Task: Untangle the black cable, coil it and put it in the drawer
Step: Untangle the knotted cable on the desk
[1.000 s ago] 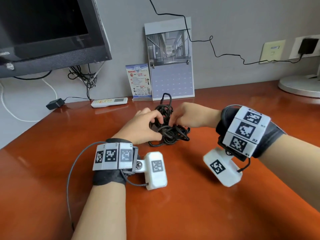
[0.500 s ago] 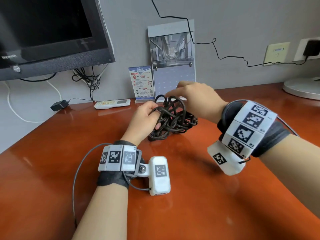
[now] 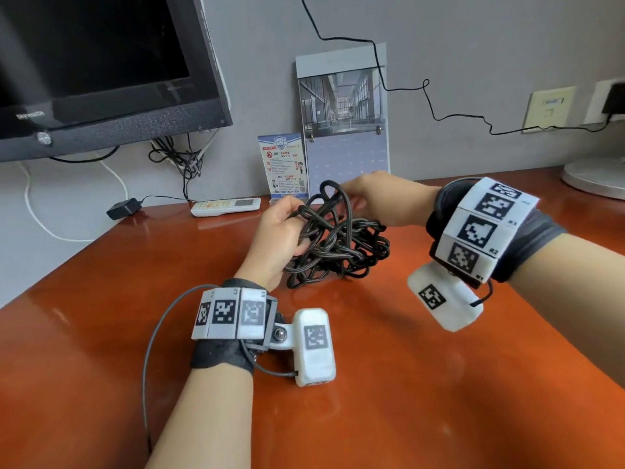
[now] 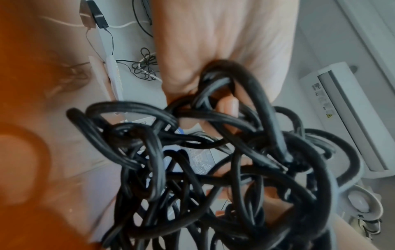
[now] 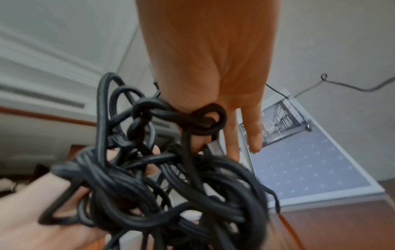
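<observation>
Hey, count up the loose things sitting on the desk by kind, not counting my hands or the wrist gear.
Tangled black cable: 1
White remote control: 1
Black power adapter: 1
Desk calendar: 1
Small info card stand: 1
Round grey base: 1
Total: 6

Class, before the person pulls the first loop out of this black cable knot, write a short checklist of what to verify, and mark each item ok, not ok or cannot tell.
1. Left hand grips the black cable: ok.
2. Right hand holds the upper loops: ok.
3. Cable untangled: not ok, a dense knot in both wrist views.
4. A free cable end or plug found: cannot tell, none stands out.
5. Bundle supported: ok, its lower part rests on the desk.
6. Drawer open and ready: cannot tell, no drawer in view.
</observation>
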`<state>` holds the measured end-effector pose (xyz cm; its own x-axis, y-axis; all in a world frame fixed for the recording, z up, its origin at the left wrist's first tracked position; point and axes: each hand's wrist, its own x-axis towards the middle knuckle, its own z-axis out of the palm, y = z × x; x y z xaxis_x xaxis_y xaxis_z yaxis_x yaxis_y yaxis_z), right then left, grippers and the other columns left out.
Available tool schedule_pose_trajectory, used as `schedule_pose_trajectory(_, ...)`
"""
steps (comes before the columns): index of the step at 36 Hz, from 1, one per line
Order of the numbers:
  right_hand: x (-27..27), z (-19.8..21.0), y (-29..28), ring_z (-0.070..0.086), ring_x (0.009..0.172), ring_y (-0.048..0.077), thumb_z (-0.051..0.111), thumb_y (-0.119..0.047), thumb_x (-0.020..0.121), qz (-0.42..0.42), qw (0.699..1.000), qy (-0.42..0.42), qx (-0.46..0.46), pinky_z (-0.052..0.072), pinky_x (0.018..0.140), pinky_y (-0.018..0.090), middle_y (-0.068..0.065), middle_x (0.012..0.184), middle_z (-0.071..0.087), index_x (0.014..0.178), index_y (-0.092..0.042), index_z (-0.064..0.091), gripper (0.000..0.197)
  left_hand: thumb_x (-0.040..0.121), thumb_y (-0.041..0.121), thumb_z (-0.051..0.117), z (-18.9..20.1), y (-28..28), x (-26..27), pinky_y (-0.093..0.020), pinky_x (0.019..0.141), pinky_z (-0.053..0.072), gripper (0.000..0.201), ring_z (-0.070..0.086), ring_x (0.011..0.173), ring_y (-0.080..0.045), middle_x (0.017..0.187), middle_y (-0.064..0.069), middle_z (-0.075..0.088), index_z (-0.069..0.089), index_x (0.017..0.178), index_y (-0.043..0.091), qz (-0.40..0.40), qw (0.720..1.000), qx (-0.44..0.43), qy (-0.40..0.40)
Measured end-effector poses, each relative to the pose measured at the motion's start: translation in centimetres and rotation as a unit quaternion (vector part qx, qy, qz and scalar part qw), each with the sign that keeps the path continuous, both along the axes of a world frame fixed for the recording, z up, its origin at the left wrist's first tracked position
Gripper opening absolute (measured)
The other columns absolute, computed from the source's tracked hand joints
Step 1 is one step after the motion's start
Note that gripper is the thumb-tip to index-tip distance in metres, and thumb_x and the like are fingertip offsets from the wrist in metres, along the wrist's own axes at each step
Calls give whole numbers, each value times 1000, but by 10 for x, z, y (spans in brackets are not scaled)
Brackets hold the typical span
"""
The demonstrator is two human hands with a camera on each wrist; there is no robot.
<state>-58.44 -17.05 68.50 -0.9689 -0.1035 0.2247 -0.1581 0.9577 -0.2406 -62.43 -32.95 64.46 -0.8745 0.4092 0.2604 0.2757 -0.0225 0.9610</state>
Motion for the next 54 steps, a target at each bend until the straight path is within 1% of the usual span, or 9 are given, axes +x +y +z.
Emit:
schedule_pose_trajectory(12,-6,-4,2,47,64,11,58,-7,92,65,994,-37,-85,36,56,4,2,76,59,96,4,61,13,92,-11,27,-3,-1,-3,-15,34,20,33,29,29,-2,57,0,55,46,80,14,-17,1000,-21,-10)
schedule_pose_trajectory(22,-11,-7,0,51,59,6,64,3,85,91,979,-52,-173,45,60,22,6,69,64,78,-1,68,9,92,-12,27,-9,6,-1,-15,33,24,34,30,29,-3,40,7,53,54,94,8,-36,998,-46,-30)
schedule_pose_trajectory(28,-1,-11,16,52,78,10,53,-3,92,-10,961,96,-261,38,64,5,-3,94,59,100,-19,60,20,96,-8,32,-4,10,-2,-10,35,32,28,45,34,2,52,2,51,55,104,5,77,996,20,-47)
schedule_pose_trajectory(31,8,-16,19,46,70,14,52,-2,88,-100,929,160,-320,35,51,9,-8,79,51,93,-16,54,15,89,-9,34,-11,7,-17,-25,60,53,34,61,72,-16,79,-2,60,57,92,15,194,979,43,-33)
schedule_pose_trajectory(34,18,-22,12,49,57,12,53,-7,89,-114,913,63,-387,43,58,18,-4,65,54,74,-17,60,19,86,-2,37,-18,6,-26,-46,87,52,32,61,92,-29,98,-7,64,53,82,25,255,967,25,-13)
schedule_pose_trajectory(38,23,-26,-8,55,57,12,56,-16,89,-94,883,-91,-451,51,59,25,-3,69,65,85,-10,71,17,93,2,42,-20,13,-20,-24,61,48,15,57,68,-16,90,-4,58,52,101,11,174,985,-15,-9)
schedule_pose_trajectory(43,15,-34,-16,58,60,13,53,-21,92,-146,862,-99,-475,53,62,29,1,76,68,89,-7,70,22,86,-3,55,-21,15,-13,-12,64,42,22,51,73,-5,85,7,51,52,97,16,118,991,-53,19)
schedule_pose_trajectory(51,12,-53,-15,62,65,16,57,-12,90,-197,830,-109,-511,55,59,31,5,79,67,88,-5,63,9,81,-5,56,-21,27,1,-37,92,50,30,57,91,-18,98,3,56,53,86,24,39,996,-72,-19)
schedule_pose_trajectory(54,12,-63,-10,63,63,17,58,-12,90,-224,811,-121,-527,55,64,34,5,73,65,86,-5,61,8,84,-10,50,-14,22,5,-38,86,56,29,62,96,-18,102,-2,58,54,87,18,9,996,-85,-26)
